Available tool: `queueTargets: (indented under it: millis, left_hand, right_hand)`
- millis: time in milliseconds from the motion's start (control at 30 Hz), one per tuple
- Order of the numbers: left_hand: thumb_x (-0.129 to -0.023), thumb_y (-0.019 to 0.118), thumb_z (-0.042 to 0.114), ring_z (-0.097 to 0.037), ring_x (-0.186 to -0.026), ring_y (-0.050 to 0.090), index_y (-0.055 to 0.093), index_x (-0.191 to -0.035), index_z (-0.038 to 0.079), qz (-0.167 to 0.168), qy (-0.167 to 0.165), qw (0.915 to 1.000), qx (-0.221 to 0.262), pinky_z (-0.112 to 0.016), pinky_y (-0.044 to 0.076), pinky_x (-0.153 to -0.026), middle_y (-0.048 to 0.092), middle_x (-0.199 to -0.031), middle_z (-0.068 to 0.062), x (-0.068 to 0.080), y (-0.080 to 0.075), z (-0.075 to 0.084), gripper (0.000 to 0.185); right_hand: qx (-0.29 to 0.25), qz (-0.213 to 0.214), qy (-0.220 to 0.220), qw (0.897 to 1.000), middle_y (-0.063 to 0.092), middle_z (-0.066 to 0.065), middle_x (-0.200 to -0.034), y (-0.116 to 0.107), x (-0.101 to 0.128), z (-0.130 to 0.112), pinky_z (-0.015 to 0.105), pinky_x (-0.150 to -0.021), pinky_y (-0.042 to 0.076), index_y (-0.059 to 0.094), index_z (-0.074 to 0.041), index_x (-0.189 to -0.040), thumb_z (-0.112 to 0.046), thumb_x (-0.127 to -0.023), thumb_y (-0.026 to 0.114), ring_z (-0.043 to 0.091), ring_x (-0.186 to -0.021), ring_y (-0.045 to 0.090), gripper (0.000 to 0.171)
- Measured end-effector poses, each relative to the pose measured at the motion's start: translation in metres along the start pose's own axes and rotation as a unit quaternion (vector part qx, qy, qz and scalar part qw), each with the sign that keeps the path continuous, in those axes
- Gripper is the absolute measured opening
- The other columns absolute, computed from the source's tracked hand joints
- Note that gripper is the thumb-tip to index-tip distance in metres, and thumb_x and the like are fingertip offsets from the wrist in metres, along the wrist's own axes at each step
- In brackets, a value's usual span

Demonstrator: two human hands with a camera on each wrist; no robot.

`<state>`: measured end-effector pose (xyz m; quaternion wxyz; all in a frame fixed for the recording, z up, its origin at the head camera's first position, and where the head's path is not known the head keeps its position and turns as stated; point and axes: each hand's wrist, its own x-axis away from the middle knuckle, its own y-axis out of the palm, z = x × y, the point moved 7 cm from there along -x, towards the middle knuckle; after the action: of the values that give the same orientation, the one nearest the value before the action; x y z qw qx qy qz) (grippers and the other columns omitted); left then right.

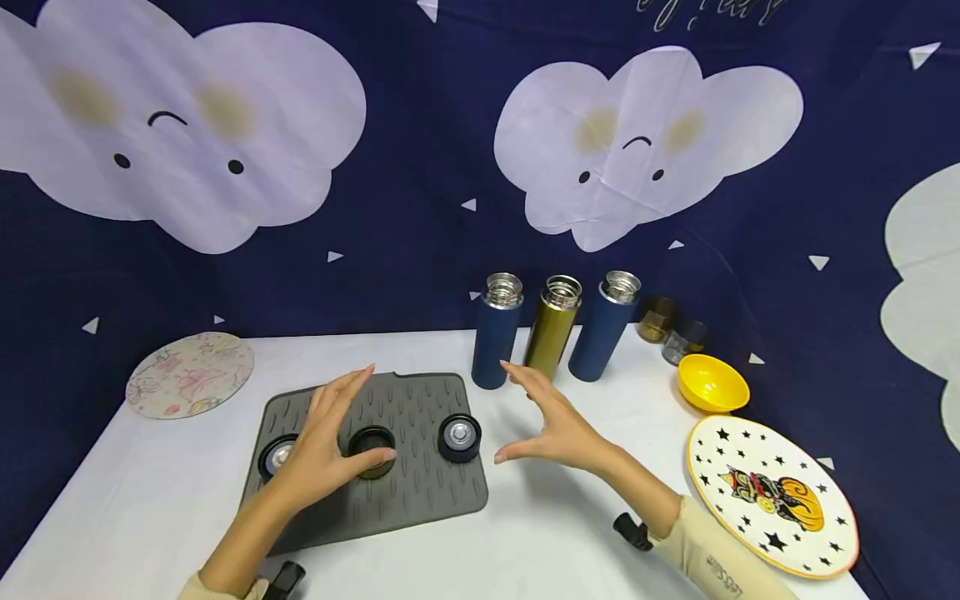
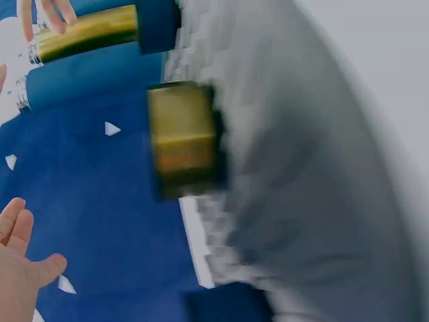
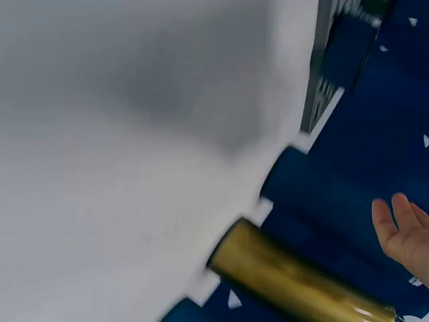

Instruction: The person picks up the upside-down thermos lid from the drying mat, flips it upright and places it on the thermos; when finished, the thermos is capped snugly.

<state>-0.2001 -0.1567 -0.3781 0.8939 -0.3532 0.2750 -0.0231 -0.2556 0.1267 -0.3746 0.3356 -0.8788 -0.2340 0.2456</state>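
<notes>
We see a floral round mat (image 1: 190, 375) at the left on the white counter (image 1: 150, 492). At the right, a yellow bowl (image 1: 713, 383) sits just above a star-patterned plate (image 1: 772, 493) with a cat print. Two small glass jars (image 1: 672, 330) stand behind the bowl. A navy cloud backdrop (image 1: 420, 167) fills the upper frame.

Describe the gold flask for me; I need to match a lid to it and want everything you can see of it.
The gold flask is a slim cylinder with a shiny metallic gold body and a bare silver threaded neck. Its mouth is open, with no lid on. It stands upright on the white table, in the middle of a row between two dark blue flasks. Neither hand holds it; the right hand hovers just in front, fingers spread.
</notes>
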Motion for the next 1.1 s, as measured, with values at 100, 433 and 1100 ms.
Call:
queueTargets:
  millis: [100,433,1100]
  left_hand:
    - [-0.074,0.088,0.016,-0.044,-0.136,0.027,0.028,-0.157,0.02,0.022,-0.052,0.9969,0.055,-0.079,0.029,-0.095,0.033,-0.151,-0.019,0.016,-0.005,-0.015,0.102]
    - [-0.076,0.085,0.008,-0.055,-0.139,0.023,0.03,-0.155,0.013,0.054,-0.162,0.981,0.092,-0.082,0.022,-0.099,0.029,-0.152,-0.026,0.049,-0.034,-0.063,0.097]
    - [-0.073,0.088,0.013,-0.053,-0.118,0.051,0.043,-0.142,-0.006,-0.018,-0.213,0.9757,-0.049,-0.067,0.044,-0.092,0.05,-0.133,-0.033,0.064,-0.031,-0.076,0.084]
  right_hand:
    - [-0.089,0.008,0.016,0.996,0.045,0.01,-0.149,0.006,0.004,-0.001,0.05,-0.104,0.047,0.029,-0.023,-0.156,-0.026,-0.069,0.092,0.032,-0.134,0.048,0.108]
    - [-0.271,-0.016,0.059,0.961,0.049,0.018,-0.142,0.029,0.016,-0.005,0.046,-0.101,0.049,0.034,-0.014,-0.153,-0.014,-0.082,0.082,0.042,-0.13,0.049,0.086]
    - [-0.438,-0.115,0.101,0.886,0.045,0.021,-0.146,0.089,0.005,-0.039,0.032,-0.102,0.048,0.033,-0.013,-0.153,-0.019,-0.089,0.075,0.032,-0.132,0.051,0.077]
